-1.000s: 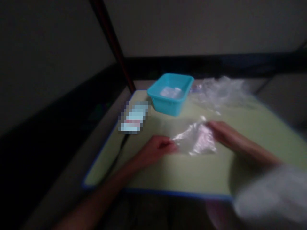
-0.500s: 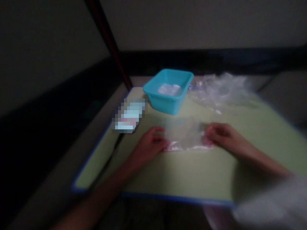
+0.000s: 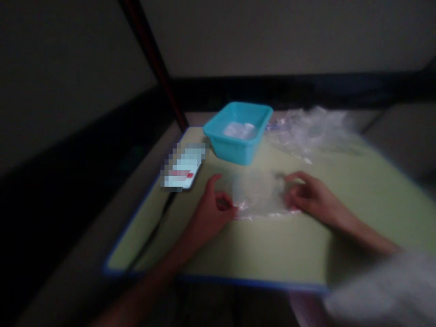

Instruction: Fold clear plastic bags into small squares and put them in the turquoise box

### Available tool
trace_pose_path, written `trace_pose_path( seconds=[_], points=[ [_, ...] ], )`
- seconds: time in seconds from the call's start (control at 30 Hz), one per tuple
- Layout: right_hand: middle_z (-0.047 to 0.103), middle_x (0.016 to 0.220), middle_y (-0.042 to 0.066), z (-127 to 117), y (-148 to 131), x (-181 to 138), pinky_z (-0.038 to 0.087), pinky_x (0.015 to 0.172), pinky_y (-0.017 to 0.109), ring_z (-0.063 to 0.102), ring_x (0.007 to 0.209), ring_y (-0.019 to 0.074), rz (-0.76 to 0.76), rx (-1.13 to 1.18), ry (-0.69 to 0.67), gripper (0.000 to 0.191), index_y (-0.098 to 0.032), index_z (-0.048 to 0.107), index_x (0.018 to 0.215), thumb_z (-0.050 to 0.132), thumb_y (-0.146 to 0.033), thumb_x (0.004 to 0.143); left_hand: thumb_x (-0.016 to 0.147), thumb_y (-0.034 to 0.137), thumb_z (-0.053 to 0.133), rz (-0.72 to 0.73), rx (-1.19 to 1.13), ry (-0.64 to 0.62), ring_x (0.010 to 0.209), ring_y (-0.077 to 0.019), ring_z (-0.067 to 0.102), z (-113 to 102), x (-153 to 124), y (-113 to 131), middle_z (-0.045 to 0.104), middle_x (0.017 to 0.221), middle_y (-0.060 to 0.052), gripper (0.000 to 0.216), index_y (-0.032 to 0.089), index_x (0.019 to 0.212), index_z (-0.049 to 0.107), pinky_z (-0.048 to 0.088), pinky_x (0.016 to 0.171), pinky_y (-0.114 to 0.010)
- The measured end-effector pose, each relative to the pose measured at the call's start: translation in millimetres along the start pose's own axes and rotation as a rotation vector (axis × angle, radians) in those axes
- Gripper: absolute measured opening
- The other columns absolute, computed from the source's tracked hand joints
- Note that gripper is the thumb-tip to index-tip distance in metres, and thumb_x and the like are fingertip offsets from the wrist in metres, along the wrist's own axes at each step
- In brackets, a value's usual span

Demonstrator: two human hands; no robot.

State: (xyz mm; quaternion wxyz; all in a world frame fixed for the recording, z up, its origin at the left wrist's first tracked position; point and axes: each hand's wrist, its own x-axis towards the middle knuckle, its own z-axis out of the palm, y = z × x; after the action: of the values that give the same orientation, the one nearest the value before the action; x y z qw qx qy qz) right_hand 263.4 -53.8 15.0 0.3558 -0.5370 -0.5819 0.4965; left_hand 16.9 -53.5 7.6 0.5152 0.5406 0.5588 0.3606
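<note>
A clear plastic bag (image 3: 254,193) lies low over the tabletop between my two hands, its shiny near edge catching the light. My left hand (image 3: 218,204) is closed at the bag's near left corner, with one finger raised away from the rest. At the right corner, my right hand (image 3: 308,197) holds the bag with curled fingers, one finger arched above it. Blur hides the exact fingertip contact on both sides.
Behind the bag stands a turquoise plastic basket (image 3: 231,150) with whitish plastic inside. A pile of crumpled clear plastic (image 3: 313,131) lies at the back right. To the left is a lit phone (image 3: 185,168) with a dark cable (image 3: 165,211). The yellowish table (image 3: 272,254) has a blue edge.
Both hands have kept to the bag's corners while a finger on each has lifted and spread away. The bag has shifted slightly toward me. Basket and plastic pile stay in place.
</note>
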Motion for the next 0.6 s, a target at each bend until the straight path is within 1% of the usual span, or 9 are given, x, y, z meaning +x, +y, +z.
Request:
trace_pose_path(
  seconds=[0.13, 0.23, 0.43, 0.6],
  points=[
    [0.060, 0.061, -0.004, -0.1, -1.2, -1.8, 0.050, 0.047, 0.029, 0.062, 0.052, 0.0160, 0.014, -0.009, 0.022, 0.051, -0.021, 0.043, 0.098, 0.071, -0.042, 0.062, 0.063, 0.010, 0.067, 0.005, 0.009, -0.028, 0.057, -0.0101, 0.061, -1.5, -0.2, -0.6, 0.055, 0.072, 0.008, 0.088, 0.018, 0.136, 0.020, 0.047, 0.055, -0.021],
    [0.060, 0.065, -0.002, -2.2, -0.1, -2.1, 0.051, 0.048, 0.029, 0.062, 0.053, 0.0160, 0.007, -0.022, 0.046, 0.053, -0.020, 0.043, 0.099, 0.073, -0.042, 0.061, 0.060, 0.009, 0.069, 0.005, 0.003, -0.048, 0.056, -0.0091, 0.061, -4.1, -1.3, -0.5, 0.057, 0.077, 0.007, 0.093, 0.021, 0.137, 0.018, 0.046, 0.054, -0.020],
    [0.059, 0.070, -0.002, -6.1, 5.0, -2.2, 0.052, 0.050, 0.030, 0.063, 0.056, 0.0165, -0.035, -0.050, 0.049, 0.053, -0.021, 0.042, 0.104, 0.072, -0.038, 0.063, 0.057, 0.010, 0.071, 0.002, -0.013, -0.030, 0.057, -0.0086, 0.060, -9.6, -2.7, -2.9, 0.056, 0.087, 0.004, 0.101, 0.026, 0.139, 0.014, 0.046, 0.054, -0.020],
    [0.059, 0.075, -0.001, -8.1, 8.1, -3.5, 0.051, 0.050, 0.029, 0.063, 0.058, 0.0163, -0.052, -0.047, 0.059, 0.056, -0.021, 0.042, 0.107, 0.073, -0.037, 0.063, 0.057, 0.012, 0.072, 0.007, 0.007, -0.087, 0.056, -0.0070, 0.058, -10.6, -3.3, -0.8, 0.055, 0.092, 0.002, 0.103, 0.027, 0.140, 0.013, 0.045, 0.054, -0.020]
  ],
)
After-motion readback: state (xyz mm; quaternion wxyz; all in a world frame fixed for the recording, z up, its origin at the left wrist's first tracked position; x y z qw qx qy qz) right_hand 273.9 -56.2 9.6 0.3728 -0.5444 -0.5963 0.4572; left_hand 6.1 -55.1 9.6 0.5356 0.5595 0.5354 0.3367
